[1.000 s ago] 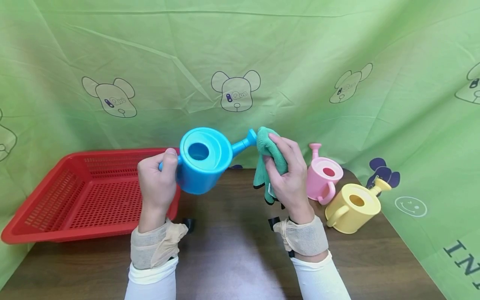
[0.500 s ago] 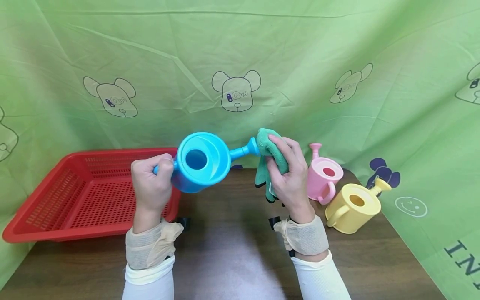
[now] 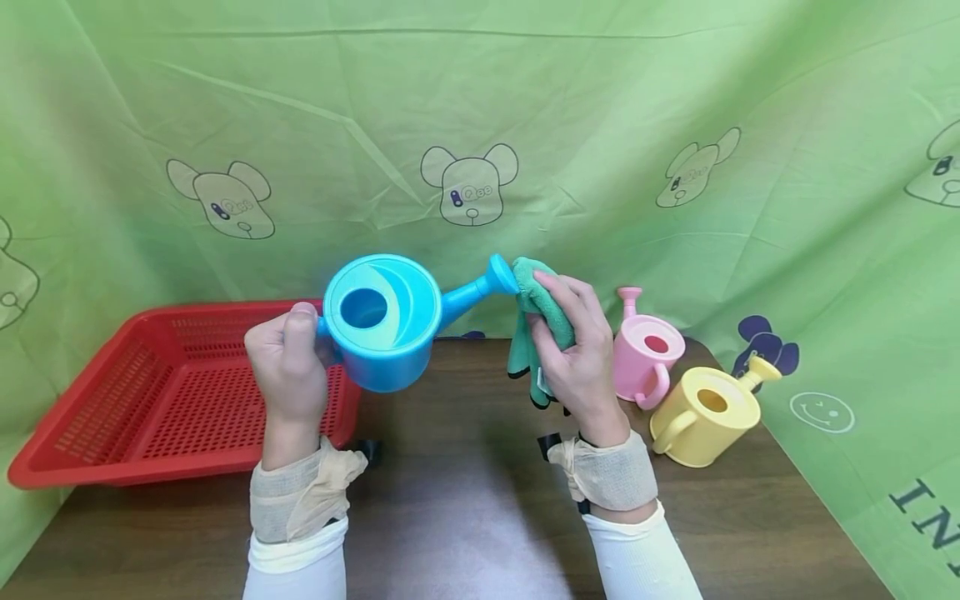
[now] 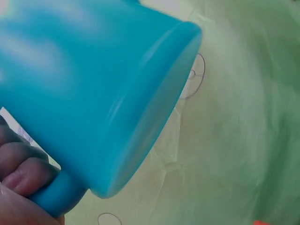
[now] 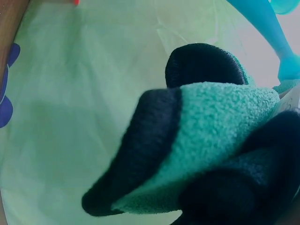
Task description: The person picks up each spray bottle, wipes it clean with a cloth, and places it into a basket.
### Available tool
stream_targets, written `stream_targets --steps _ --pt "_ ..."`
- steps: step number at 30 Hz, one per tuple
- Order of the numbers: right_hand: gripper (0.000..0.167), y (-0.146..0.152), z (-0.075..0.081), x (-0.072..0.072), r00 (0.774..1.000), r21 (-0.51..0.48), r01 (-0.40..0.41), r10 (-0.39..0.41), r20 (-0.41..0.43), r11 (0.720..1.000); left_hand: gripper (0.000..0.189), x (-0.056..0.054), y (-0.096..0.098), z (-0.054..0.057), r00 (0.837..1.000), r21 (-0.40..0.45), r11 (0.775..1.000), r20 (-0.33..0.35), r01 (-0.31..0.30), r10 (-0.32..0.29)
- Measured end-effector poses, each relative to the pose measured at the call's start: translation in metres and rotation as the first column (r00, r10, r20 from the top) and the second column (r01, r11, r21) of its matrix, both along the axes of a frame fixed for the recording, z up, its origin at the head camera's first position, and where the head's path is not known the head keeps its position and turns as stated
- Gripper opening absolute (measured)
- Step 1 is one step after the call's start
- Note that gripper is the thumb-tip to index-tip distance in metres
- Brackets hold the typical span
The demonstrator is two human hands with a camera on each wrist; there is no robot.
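Note:
My left hand [image 3: 291, 367] grips the handle of a blue watering can [image 3: 386, 358], holding it up in the air over the table. In the left wrist view, curled fingers [image 4: 28, 171] wrap the handle beside the can's base. The can's spout points right and slightly up. A folded green cloth [image 3: 543, 308] with dark edging is pinched in my right hand [image 3: 581, 358], right beside the spout's rose; whether they touch I cannot tell. Dark-edged folds of the cloth hang below the fingers and fill much of the right wrist view.
A red plastic basket [image 3: 45, 442] stands at the left of the brown wooden table [image 3: 450, 508]. On the right stand a pink watering can [image 3: 637, 358] and a yellow watering can [image 3: 697, 425]. A green printed curtain [image 3: 337, 192] hangs behind and to the right.
My left hand has shifted left with the blue can, which tilted and came back more upright. My right hand stays nearly in place with the cloth.

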State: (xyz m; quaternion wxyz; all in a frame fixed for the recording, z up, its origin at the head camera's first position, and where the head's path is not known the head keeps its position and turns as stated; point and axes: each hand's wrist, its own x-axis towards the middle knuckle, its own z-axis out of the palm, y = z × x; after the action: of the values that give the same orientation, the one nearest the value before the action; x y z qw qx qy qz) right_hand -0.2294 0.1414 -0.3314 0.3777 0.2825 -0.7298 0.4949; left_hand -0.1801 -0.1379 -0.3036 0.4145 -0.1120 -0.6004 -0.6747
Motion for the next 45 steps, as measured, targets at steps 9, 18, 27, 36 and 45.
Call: stream_targets --steps 9,18,27,36,45 --pt "0.044 -0.004 0.0 0.0 0.997 0.024 -0.056 0.057 -0.049 0.998 0.053 0.003 0.005 0.002 0.987 0.014 0.988 0.032 -0.155 0.155" --pt "0.045 -0.022 -0.002 0.009 0.987 0.154 -0.156 0.158 -0.004 0.976 0.048 0.002 0.017 -0.003 0.942 -0.157 0.929 -0.056 -0.335 0.33" --pt "0.045 -0.027 -0.002 0.014 0.988 0.179 -0.15 0.141 0.06 0.972 0.045 -0.003 0.023 -0.008 0.877 -0.299 0.827 -0.237 -0.475 0.418" --pt "0.047 -0.026 -0.005 0.011 0.99 0.224 -0.113 0.089 0.114 0.968 0.042 -0.006 0.027 -0.01 0.863 -0.4 0.774 -0.343 -0.491 0.371" --pt "0.047 -0.026 -0.006 0.008 0.991 0.231 -0.08 0.052 0.125 0.97 0.04 -0.006 0.027 -0.012 0.893 -0.513 0.738 -0.341 -0.439 0.294"
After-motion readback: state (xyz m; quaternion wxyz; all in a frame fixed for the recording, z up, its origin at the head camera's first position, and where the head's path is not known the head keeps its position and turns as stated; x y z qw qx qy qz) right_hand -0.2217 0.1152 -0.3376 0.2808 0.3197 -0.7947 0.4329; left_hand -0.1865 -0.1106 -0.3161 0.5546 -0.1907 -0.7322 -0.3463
